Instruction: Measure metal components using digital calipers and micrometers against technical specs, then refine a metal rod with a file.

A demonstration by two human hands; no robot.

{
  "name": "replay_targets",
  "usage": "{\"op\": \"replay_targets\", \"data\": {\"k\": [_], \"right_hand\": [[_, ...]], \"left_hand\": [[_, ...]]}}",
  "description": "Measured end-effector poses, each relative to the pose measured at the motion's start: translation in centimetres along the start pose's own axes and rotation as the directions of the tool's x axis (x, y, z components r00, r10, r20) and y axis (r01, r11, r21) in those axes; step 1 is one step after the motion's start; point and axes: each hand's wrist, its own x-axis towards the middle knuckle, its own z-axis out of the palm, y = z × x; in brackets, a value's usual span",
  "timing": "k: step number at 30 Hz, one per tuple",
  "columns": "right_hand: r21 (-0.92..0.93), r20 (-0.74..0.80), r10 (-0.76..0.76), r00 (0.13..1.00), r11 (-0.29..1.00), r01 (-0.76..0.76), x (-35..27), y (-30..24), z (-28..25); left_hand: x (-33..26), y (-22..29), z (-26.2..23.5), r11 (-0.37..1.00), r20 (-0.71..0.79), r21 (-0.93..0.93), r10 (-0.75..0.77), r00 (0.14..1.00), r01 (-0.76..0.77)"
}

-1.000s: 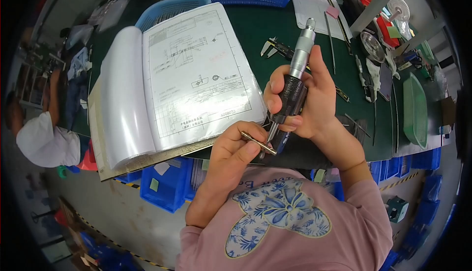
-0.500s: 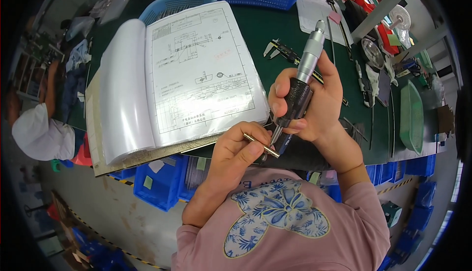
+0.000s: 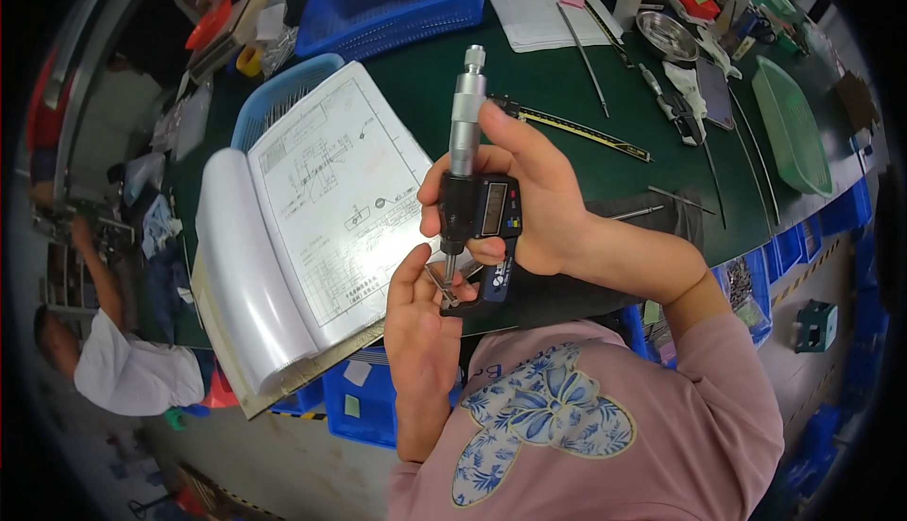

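My right hand (image 3: 543, 204) is wrapped round a digital micrometer (image 3: 460, 202), held upright with its silver thimble at the top and its small display facing me. Below, a short thin metal pin (image 3: 437, 281) lies slanted at the micrometer's measuring gap; whether both faces touch it I cannot tell. My left hand (image 3: 420, 346), palm turned up, has its fingertips closed on the pin. An open binder (image 3: 345, 200) with a technical drawing in a clear sleeve lies to the left of my hands.
A yellow-black caliper (image 3: 576, 129) lies beyond my right hand on the green table. Blue baskets (image 3: 397, 1) stand at the back, a green basket (image 3: 792, 129) at the right. Thin rods (image 3: 642, 211) lie near my right forearm. A co-worker in white (image 3: 137, 365) is at the left.
The view has swung right. The micrometer is now more upright and its display has turned into sight. My left hand has rolled palm up, and the pin's slant is steeper.
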Motion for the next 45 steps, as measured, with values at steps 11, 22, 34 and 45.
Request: {"op": "replay_targets", "data": {"k": [11, 22, 34, 45], "right_hand": [[-0.045, 0.026, -0.091, 0.996, 0.995, 0.092, -0.6, -0.1, -0.4], [-0.089, 0.122, -0.255, 0.959, 0.960, 0.267, -1.1, 0.7, 0.2], [-0.151, 0.045, -0.345, 0.938, 0.926, 0.347, -0.8, 1.9, 1.3], [-0.050, 0.049, -0.292, 0.955, 0.954, 0.295, -0.4, 1.8, 0.9]], "left_hand": [[0.2, -0.7, 0.4, 0.975, -0.111, 0.213, 0.084, 0.990, -0.059], [0.0, -0.1, -0.1, 0.979, -0.013, 0.176, 0.105, 0.994, -0.101], [0.1, 0.5, -0.9, 0.977, -0.011, 0.175, 0.122, 0.993, -0.118], [0.4, 0.5, -1.2, 0.945, 0.020, 0.110, 0.306, 0.952, -0.307]]}}
